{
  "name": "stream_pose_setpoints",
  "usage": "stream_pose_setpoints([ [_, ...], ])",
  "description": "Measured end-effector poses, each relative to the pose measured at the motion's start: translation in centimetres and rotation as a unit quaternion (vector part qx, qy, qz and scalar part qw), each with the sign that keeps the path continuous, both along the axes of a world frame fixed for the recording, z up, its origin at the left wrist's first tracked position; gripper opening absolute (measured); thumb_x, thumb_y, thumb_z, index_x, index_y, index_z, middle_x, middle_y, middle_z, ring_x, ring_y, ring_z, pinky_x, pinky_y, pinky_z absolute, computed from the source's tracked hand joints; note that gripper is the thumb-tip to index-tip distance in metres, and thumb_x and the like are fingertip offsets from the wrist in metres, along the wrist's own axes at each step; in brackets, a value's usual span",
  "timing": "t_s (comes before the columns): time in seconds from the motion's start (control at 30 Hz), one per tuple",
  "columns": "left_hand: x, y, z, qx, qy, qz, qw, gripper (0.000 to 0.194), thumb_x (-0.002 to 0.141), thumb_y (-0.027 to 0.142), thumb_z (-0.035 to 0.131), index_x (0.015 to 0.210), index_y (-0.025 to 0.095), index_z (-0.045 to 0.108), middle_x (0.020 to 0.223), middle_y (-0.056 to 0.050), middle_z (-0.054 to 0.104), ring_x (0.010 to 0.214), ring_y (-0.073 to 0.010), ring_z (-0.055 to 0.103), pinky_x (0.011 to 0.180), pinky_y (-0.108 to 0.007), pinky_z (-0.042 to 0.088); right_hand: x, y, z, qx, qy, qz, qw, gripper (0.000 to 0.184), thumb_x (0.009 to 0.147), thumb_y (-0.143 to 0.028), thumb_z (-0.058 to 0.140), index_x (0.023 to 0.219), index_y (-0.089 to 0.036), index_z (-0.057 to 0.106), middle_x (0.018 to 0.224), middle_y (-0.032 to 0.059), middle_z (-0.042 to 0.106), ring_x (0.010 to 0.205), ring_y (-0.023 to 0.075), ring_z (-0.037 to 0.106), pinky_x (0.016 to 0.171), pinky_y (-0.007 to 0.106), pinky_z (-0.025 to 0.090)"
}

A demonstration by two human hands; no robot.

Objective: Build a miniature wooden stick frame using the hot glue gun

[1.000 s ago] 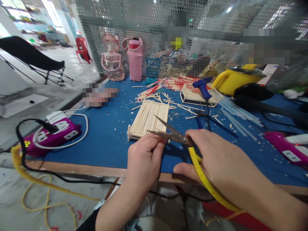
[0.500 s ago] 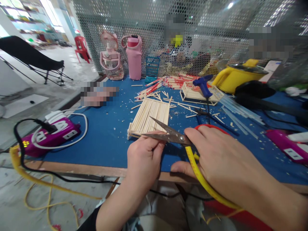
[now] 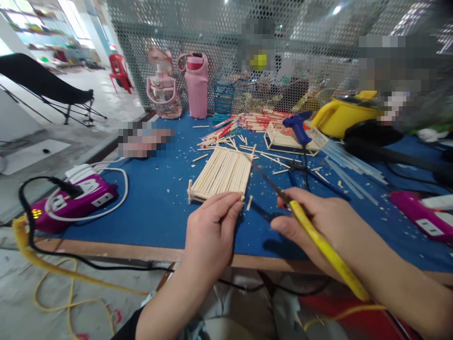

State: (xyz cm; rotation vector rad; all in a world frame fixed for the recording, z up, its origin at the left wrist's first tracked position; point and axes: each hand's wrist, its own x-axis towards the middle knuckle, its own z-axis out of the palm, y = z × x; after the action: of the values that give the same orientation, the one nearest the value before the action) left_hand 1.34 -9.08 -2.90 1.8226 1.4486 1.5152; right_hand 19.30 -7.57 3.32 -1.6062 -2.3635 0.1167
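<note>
A small rack of pale wooden sticks (image 3: pixel 222 170), with short posts at its corners, lies on the blue tabletop (image 3: pixel 152 203). My left hand (image 3: pixel 214 222) pinches the rack's near right corner, its fingertips closed on a stick end there. In my right hand (image 3: pixel 314 219) are scissors (image 3: pixel 267 178), blades pointing up and left past the rack's right side. A yellow strip (image 3: pixel 325 250), like measuring tape, runs along the back of that hand. A short stick piece (image 3: pixel 249 203) lies just right of the pinched corner.
Behind the rack are loose sticks (image 3: pixel 262 123), a second stick frame (image 3: pixel 293 141) and a blue glue gun (image 3: pixel 299 127). Clear glue sticks (image 3: pixel 354 165) lie to the right. Purple power strips (image 3: pixel 76 200) flank both sides, with cables. Two pink bottles (image 3: pixel 197 89) stand by the mesh panel.
The scissors have moved from across the near right corner up and right, their blades turning away from the left hand. A short stick piece now lies beside that corner. The left hand stays put.
</note>
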Motion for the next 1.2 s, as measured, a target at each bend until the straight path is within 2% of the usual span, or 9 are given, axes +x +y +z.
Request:
stream_pose_setpoints([
  [0.13, -1.3, -1.4, -0.2, 0.039, 0.007, 0.099, 0.994, 0.028, 0.085, 0.018, 0.058, 0.112, 0.021, 0.064, 0.113, -0.007, 0.064, 0.093, -0.0153, 0.063, 0.078, -0.024, 0.053, 0.8, -0.4, 0.4, -0.067, 0.166, -0.066, 0.982, 0.046, 0.080, -0.066, 0.049, 0.085, -0.021, 0.057, 0.066, 0.0017, 0.062, 0.053, 0.0142, 0.054, 0.049, 0.025, 0.040],
  [0.2, -2.5, -1.4, -0.2, 0.052, -0.015, 0.174, 0.983, 0.039, 0.082, 0.017, 0.061, 0.120, 0.022, 0.058, 0.122, -0.008, 0.057, 0.100, -0.0163, 0.060, 0.078, -0.024, 0.051, 1.2, -1.4, 0.2, -0.181, 0.290, -0.080, 0.936, 0.044, 0.080, -0.066, 0.049, 0.086, -0.022, 0.056, 0.060, -0.0013, 0.054, 0.046, 0.0120, 0.045, 0.043, 0.024, 0.037],
  [0.27, -4.0, -0.6, -0.3, 0.014, -0.046, 0.182, 0.982, 0.057, 0.078, 0.018, 0.064, 0.132, 0.020, 0.047, 0.131, -0.011, 0.051, 0.113, -0.0195, 0.054, 0.088, -0.028, 0.049, 1.4, -3.0, -0.5, -0.337, 0.448, -0.074, 0.825, 0.053, 0.079, -0.073, 0.038, 0.090, -0.024, 0.055, 0.054, -0.0037, 0.044, 0.040, 0.0105, 0.034, 0.037, 0.024, 0.032],
  [0.37, -5.7, 0.5, -0.3, -0.113, -0.022, 0.055, 0.992, 0.051, 0.079, 0.022, 0.062, 0.129, 0.018, 0.049, 0.120, -0.010, 0.060, 0.104, -0.0194, 0.060, 0.091, -0.033, 0.048, 1.3, -5.8, -2.5, -0.486, 0.610, -0.027, 0.625, 0.077, 0.066, -0.089, 0.026, 0.094, -0.024, 0.054, 0.058, -0.0024, 0.044, 0.042, 0.0102, 0.036, 0.039, 0.024, 0.033],
  [0.5, -5.8, -1.0, -0.3, -0.146, 0.032, 0.062, 0.987, 0.038, 0.082, 0.027, 0.059, 0.119, 0.019, 0.057, 0.100, -0.007, 0.064, 0.080, -0.0159, 0.062, 0.075, -0.031, 0.052, 0.8, -8.8, -5.3, -0.538, 0.679, 0.040, 0.498, 0.086, 0.068, -0.089, 0.016, 0.100, -0.020, 0.056, 0.061, -0.0007, 0.047, 0.044, 0.0075, 0.037, 0.042, 0.021, 0.031],
  [0.63, -3.4, -3.9, 0.3, 0.016, -0.022, 0.165, 0.986, 0.049, 0.080, 0.022, 0.063, 0.127, 0.021, 0.051, 0.118, -0.009, 0.056, 0.094, -0.0151, 0.059, 0.079, -0.026, 0.051, 0.7, -9.8, -6.2, -0.458, 0.759, -0.002, 0.462, 0.086, 0.072, -0.086, 0.011, 0.101, -0.019, 0.057, 0.060, -0.0014, 0.045, 0.044, 0.0062, 0.037, 0.042, 0.018, 0.030],
  [0.8, 0.2, -2.2, 1.0, -0.011, 0.049, 0.033, 0.998, 0.027, 0.085, 0.023, 0.058, 0.111, 0.018, 0.064, 0.113, -0.009, 0.063, 0.066, -0.0090, 0.063, 0.065, -0.022, 0.055, 0.6, -9.1, -5.9, -0.499, 0.746, 0.034, 0.440, 0.079, 0.068, -0.088, 0.026, 0.096, -0.020, 0.054, 0.058, -0.0029, 0.046, 0.043, 0.0064, 0.038, 0.041, 0.018, 0.034],
  [0.93, 1.9, 0.0, 0.4, -0.056, 0.027, -0.008, 0.998, 0.020, 0.087, 0.025, 0.057, 0.101, 0.019, 0.070, 0.109, -0.008, 0.068, 0.077, -0.0151, 0.069, 0.070, -0.028, 0.059, -0.6, -9.1, -5.8, -0.559, 0.727, 0.036, 0.397, 0.079, 0.060, -0.090, 0.040, 0.093, -0.020, 0.052, 0.057, -0.0043, 0.047, 0.039, 0.0039, 0.036, 0.038, 0.015, 0.032],
  [1.2, 2.4, -0.1, 0.0, -0.028, 0.021, 0.000, 0.999, 0.020, 0.084, 0.015, 0.056, 0.092, 0.021, 0.074, 0.106, -0.006, 0.072, 0.098, -0.0182, 0.068, 0.088, -0.033, 0.055, -2.8, -7.7, -5.4, -0.583, 0.686, 0.004, 0.436, 0.082, 0.069, -0.089, 0.015, 0.064, -0.015, 0.050, 0.049, -0.0032, 0.044, 0.033, 0.0031, 0.038, 0.032, 0.014, 0.033],
])
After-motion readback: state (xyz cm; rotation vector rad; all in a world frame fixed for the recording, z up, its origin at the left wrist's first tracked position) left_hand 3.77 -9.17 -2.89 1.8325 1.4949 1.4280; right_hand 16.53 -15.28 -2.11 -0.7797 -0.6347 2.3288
